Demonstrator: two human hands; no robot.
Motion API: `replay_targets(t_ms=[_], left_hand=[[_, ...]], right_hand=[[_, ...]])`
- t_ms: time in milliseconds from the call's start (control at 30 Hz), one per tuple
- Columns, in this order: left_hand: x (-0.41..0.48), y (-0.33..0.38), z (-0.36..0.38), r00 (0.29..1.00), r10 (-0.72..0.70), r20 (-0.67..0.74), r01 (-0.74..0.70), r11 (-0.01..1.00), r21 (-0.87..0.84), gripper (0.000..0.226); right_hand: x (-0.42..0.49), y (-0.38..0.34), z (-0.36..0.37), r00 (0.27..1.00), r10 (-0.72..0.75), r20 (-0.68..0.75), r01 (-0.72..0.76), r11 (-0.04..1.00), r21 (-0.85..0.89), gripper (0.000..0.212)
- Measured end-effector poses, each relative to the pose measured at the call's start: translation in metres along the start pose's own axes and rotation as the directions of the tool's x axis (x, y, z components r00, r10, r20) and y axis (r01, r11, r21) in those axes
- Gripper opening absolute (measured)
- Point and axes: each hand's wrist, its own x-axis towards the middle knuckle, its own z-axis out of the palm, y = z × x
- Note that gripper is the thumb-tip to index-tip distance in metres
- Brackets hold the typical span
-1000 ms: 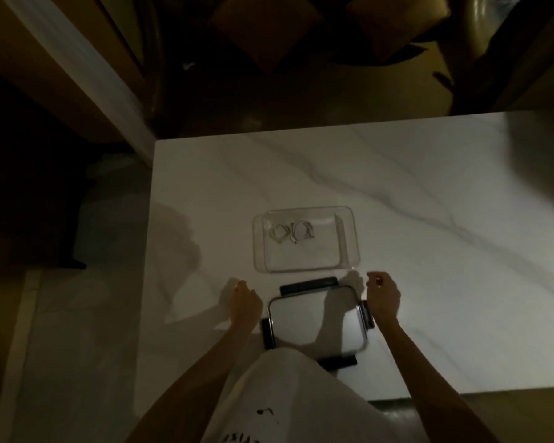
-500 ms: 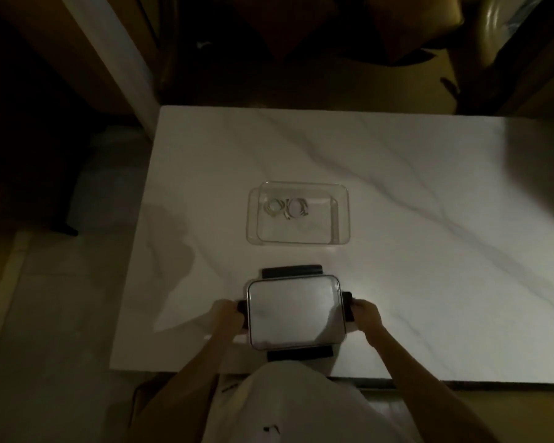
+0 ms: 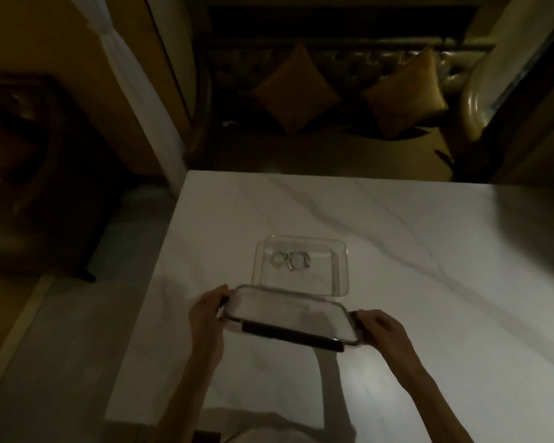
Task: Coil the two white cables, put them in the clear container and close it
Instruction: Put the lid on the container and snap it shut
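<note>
Both hands, the left hand (image 3: pixel 207 311) and the right hand (image 3: pixel 378 327), have their fingers clamped on the short ends of the lid (image 3: pixel 290 316), whose long axis runs left-right, parallel to the clear container (image 3: pixel 341 270) lying just beyond it.

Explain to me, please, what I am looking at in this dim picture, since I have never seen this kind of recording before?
There is no machine here. The picture comes from a camera worn on a person's head, looking forward and down, so the two bare arms reaching up from the bottom edge are that person's own. The surface is a white marble-patterned table. On it stands a clear rectangular container, open, with two coiled white cables lying side by side inside. The left hand and the right hand each grip one short end of the clear rectangular lid with dark clips, held tilted just in front of the container, not yet on it. Behind the table are a dark sofa and two brown cushions.
</note>
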Motion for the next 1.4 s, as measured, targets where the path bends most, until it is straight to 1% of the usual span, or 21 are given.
replay_targets(t_ms=[33,67,100,167,200,233,267,333,400,500,667,767,833,933,1000,1033,1100,1200,1267,1333,1400], left_hand=[[0.008,0.005,0.014,0.999,0.047,0.026,-0.048,0.999,0.021,0.012],[0.017,0.012,0.027,0.994,0.087,0.067,-0.090,0.995,0.043,0.008],[0.028,0.017,0.039,0.990,0.092,0.104,-0.095,0.995,0.023,0.015],[0.057,0.025,0.057,0.988,0.012,0.157,-0.011,1.000,-0.008,0.053],[0.070,0.028,0.066,0.983,-0.023,0.180,0.015,0.999,0.043,0.063],[0.083,0.027,0.076,0.981,-0.022,0.195,-0.006,0.990,0.141,0.062],[0.096,0.023,0.084,0.978,-0.008,0.210,-0.049,0.964,0.263,0.052],[0.114,0.009,0.098,0.968,0.043,0.246,-0.156,0.874,0.461,0.035],[0.130,-0.013,0.108,0.960,0.035,0.278,-0.199,0.783,0.589,0.028],[0.143,-0.034,0.119,0.963,0.046,0.267,-0.238,0.613,0.754,0.018],[0.157,-0.040,0.133,0.965,0.156,0.211,-0.263,0.579,0.772,0.017],[0.178,-0.048,0.129,0.986,0.091,0.142,-0.167,0.641,0.749,0.011],[0.188,-0.056,0.123,0.994,0.000,0.109,-0.079,0.683,0.726,0.016],[0.187,-0.056,0.126,0.992,-0.065,0.109,-0.033,0.695,0.718,0.015],[0.183,-0.049,0.130,0.989,-0.084,0.122,-0.027,0.706,0.708,0.029],[0.184,-0.048,0.130,0.987,-0.100,0.125,-0.018,0.707,0.707,0.026],[0.186,-0.050,0.127,0.981,-0.133,0.138,-0.002,0.712,0.702,0.006],[0.189,-0.056,0.120,0.984,-0.131,0.118,0.005,0.692,0.722,0.013],[0.190,-0.056,0.117,0.977,-0.159,0.143,0.003,0.678,0.735,0.023],[0.194,-0.056,0.113,0.971,-0.185,0.150,0.009,0.659,0.752,0.023],[0.195,-0.058,0.109,0.991,-0.111,0.078,0.006,0.606,0.796,0.024]], right_hand=[[0.008,-0.008,0.000,0.999,-0.039,0.002,0.039,0.999,-0.007,0.013],[0.016,-0.017,-0.001,0.997,-0.073,0.004,0.073,0.997,0.002,0.014],[0.027,-0.025,-0.003,0.994,-0.109,0.001,0.109,0.994,0.005,0.021],[0.055,-0.038,-0.007,0.990,-0.137,-0.037,0.136,0.991,-0.015,0.037],[0.071,-0.041,-0.009,0.988,-0.130,-0.078,0.127,0.991,-0.044,0.041],[0.089,-0.042,-0.011,0.984,-0.120,-0.130,0.110,0.991,-0.080,0.042],[0.107,-0.040,-0.012,0.977,-0.112,-0.181,0.091,0.988,-0.121,0.039],[0.138,-0.033,-0.013,0.956,-0.085,-0.281,0.033,0.982,-0.186,0.033],[0.159,-0.025,-0.011,0.935,-0.053,-0.351,-0.025,0.977,-0.214,0.030],[0.180,-0.008,-0.006,0.922,-0.034,-0.385,-0.085,0.954,-0.287,0.022],[0.197,0.018,0.001,0.916,0.013,-0.401,-0.133,0.953,-0.272,0.020],[0.200,0.023,0.003,0.921,0.036,-0.389,-0.147,0.954,-0.260,0.021],[0.202,0.026,0.002,0.924,0.039,-0.380,-0.155,0.948,-0.279,0.022],[0.205,0.032,-0.001,0.932,0.053,-0.358,-0.169,0.939,-0.300,0.024],[0.205,0.035,0.000,0.932,0.075,-0.355,-0.185,0.940,-0.285,0.024],[0.205,0.035,0.001,0.931,0.082,-0.355,-0.194,0.937,-0.290,0.025],[0.203,0.033,0.005,0.923,0.082,-0.376,-0.213,0.922,-0.323,0.025],[0.202,0.033,0.009,0.915,0.078,-0.395,-0.224,0.914,-0.338,0.025],[0.205,0.031,0.008,0.919,0.098,-0.383,-0.237,0.912,-0.334,0.025],[0.208,0.025,0.005,0.918,0.085,-0.388,-0.255,0.875,-0.412,0.031],[0.207,0.022,0.006,0.910,-0.024,-0.414,-0.226,0.808,-0.544,0.039]])
